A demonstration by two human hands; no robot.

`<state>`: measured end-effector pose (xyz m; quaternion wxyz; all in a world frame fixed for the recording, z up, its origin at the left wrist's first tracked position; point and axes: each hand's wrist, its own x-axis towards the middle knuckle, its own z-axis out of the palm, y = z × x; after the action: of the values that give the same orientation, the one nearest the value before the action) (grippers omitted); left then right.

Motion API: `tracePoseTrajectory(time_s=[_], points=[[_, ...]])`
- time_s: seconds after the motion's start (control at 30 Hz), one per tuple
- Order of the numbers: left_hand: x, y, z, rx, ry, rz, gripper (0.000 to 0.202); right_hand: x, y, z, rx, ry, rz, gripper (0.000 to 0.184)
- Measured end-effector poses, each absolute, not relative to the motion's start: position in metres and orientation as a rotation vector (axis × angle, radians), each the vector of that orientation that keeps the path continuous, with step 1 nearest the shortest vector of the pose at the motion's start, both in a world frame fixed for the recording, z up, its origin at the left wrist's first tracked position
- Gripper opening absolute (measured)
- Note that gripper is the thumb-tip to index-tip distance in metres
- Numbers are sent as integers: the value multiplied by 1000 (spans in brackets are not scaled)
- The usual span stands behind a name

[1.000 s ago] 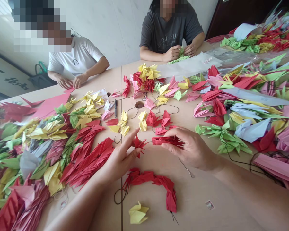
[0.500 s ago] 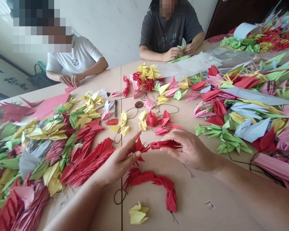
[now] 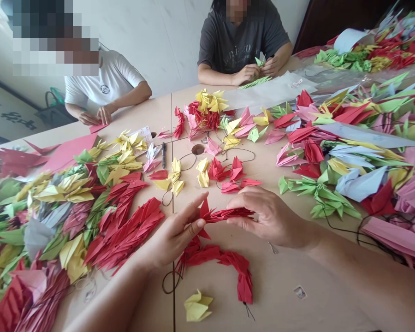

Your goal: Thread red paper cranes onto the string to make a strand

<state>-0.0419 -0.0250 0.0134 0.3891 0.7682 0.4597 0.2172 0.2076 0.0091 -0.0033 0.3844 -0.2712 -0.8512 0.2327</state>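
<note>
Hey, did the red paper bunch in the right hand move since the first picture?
Yes. Judged against the yellow folded paper, the red paper bunch in the right hand moved left and slightly lower in the view, closer to the left hand.

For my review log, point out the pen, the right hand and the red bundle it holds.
Pen [image 3: 163,155]: head view, its barrel.
Right hand [image 3: 275,218]: head view, its back.
Red bundle [image 3: 231,214]: head view, its exposed side.

The left forearm [image 3: 121,281] and right forearm [image 3: 359,267] slant inward, the left hand [image 3: 171,235] and right hand [image 3: 275,219] near each other, both curled in a pinch.
</note>
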Motion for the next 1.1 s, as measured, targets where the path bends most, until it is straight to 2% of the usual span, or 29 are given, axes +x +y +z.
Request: tracePoseTrajectory(time_s=[0.3,0.47,0.97,1.03,1.1], points=[[-29,-30,18,2076,1198,416,49,205,8,-9,-662,-2179,689,19],[-28,-33,10,2222,1210,441,59,205,7,-6,-647,-2219,690,21],[-24,-32,2,2497,1114,437,61,205,7,-10,-681,-2330,633,47],[-23,-32,1,2539,1115,469,61,205,6,-10,-678,-2351,677,45],[-22,-32,0,2548,1108,480,62,204,5,-10,-683,-2388,741,35]])
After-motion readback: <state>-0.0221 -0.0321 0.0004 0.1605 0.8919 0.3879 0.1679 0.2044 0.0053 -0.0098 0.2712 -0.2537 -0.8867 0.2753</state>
